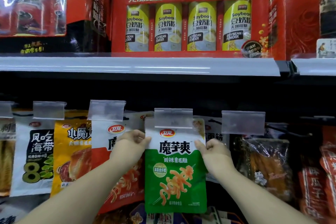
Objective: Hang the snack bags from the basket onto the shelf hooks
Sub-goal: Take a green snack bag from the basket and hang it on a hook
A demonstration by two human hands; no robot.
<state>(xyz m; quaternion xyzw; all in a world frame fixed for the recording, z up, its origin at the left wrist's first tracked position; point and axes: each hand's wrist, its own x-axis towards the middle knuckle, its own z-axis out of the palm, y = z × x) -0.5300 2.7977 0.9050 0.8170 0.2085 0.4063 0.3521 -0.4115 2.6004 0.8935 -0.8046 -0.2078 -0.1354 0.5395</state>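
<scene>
A green and white snack bag hangs upright in front of me, its top edge tucked behind the clear price-tag holder of a shelf hook. My left hand pinches the bag's upper left edge between thumb and fingers. On the upper right edge, my right hand pinches it the same way. The hook's wire is hidden behind the tag holder, so I cannot tell whether the bag sits on it. The basket is out of view.
Hanging beside it are a red and white bag at left, a yellow bag, a white seaweed bag, and clear-packed snacks at right. Above, a shelf edge carries red soybean powder gift boxes.
</scene>
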